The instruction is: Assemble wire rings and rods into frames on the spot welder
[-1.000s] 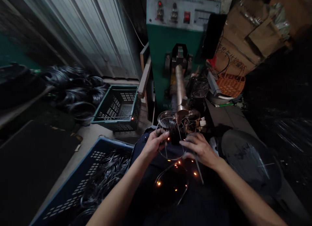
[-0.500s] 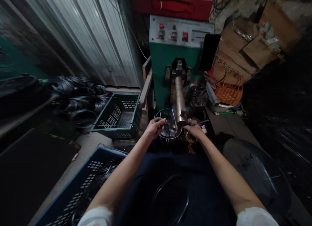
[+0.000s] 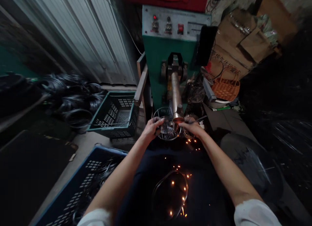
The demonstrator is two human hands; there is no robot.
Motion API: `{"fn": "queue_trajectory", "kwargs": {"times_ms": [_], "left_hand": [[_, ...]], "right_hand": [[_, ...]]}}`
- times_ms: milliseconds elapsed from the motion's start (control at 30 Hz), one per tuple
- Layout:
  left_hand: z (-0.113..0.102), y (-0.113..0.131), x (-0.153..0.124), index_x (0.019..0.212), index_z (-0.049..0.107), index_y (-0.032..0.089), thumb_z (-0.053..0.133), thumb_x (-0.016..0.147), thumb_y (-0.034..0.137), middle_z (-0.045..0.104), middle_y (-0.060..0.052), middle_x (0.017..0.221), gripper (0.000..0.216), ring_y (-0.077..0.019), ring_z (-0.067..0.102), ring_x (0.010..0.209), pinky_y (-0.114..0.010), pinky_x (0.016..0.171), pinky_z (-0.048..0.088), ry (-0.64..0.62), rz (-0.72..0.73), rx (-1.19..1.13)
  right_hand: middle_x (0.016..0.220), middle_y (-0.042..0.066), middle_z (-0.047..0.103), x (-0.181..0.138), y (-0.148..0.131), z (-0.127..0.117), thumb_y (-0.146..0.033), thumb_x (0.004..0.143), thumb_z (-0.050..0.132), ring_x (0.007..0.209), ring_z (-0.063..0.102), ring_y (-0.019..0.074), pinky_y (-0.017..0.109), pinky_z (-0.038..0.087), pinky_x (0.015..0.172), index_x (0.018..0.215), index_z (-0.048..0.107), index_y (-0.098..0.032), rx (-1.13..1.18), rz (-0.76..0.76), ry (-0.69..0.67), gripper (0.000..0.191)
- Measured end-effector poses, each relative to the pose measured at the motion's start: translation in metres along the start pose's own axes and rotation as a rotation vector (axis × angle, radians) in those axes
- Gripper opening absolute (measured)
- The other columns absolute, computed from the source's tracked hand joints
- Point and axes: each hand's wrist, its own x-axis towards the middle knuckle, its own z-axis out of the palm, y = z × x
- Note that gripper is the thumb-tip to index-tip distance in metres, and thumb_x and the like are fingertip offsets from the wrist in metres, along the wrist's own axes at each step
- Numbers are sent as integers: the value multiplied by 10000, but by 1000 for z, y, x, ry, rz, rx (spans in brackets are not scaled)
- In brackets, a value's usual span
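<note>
My left hand is closed on the left side of a round wire frame, thumb on top. The frame sits at the tip of the brass-coloured electrode arm of a green spot-welding machine. My right hand is closed just right of the arm's tip, with thin wires sticking out past its fingers. What its fingertips pinch is partly hidden. Orange sparks fly below the tip and over my dark lap, where a loose wire ring lies.
A green plastic crate stands left of the machine, and a blue crate with dark wire pieces is by my left forearm. Wire coils lie farther left. At right are a woven basket, cardboard boxes and a black phone-like slab.
Bright sparks now spray from the electrode tip down over my lap. The arm's tip looks lower against the frame. Both hands keep their hold; the whole view has shifted slightly.
</note>
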Motion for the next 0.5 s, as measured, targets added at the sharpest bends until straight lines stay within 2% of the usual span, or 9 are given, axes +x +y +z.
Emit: {"fn": "queue_trajectory", "kwargs": {"times_ms": [100, 167, 233, 300, 367, 500], "left_hand": [[18, -26, -55, 694, 512, 173, 773, 668, 465, 475, 64, 492, 392, -48, 418, 364, -152, 350, 243, 51, -46, 46], [33, -50, -92, 694, 526, 171, 742, 685, 518, 496, 51, 493, 409, -57, 417, 375, -167, 368, 270, 32, -84, 83], [50, -69, -115, 713, 553, 162, 721, 697, 545, 525, 35, 510, 418, -64, 424, 399, -178, 394, 300, -13, -107, 107], [66, -78, -117, 795, 599, 150, 728, 698, 519, 565, 19, 564, 402, -67, 435, 430, -185, 420, 327, -62, -113, 108], [81, -77, -102, 928, 635, 139, 751, 692, 451, 612, -6, 660, 409, -76, 470, 484, -191, 458, 368, -105, -92, 90], [102, -68, -60, 1156, 616, 149, 759, 700, 352, 659, -84, 981, 520, -133, 584, 722, -219, 593, 459, -177, -15, 51]], "right_hand": [[556, -26, 525, -46, -6, -12, -483, 736, 670, 581, 492, 135, 235, 357, 534, 613, 574, -194, -103, -7, -119, 329], [593, -23, 543, -80, -1, -23, -488, 799, 611, 611, 512, 138, 235, 366, 561, 634, 582, -190, -257, -10, -224, 341], [617, -18, 553, -105, 9, -38, -475, 854, 545, 628, 528, 141, 235, 367, 579, 641, 582, -185, -413, -7, -271, 362], [642, -1, 585, -115, 21, -58, -463, 881, 500, 650, 553, 155, 239, 372, 588, 661, 598, -182, -551, -9, -241, 370], [691, 27, 639, -108, 32, -80, -455, 890, 473, 692, 586, 179, 246, 386, 605, 708, 634, -182, -700, -12, -151, 366], [761, 72, 694, -60, 43, -116, -453, 894, 460, 765, 628, 207, 257, 403, 662, 775, 682, -183, -904, 29, 14, 369]]}}
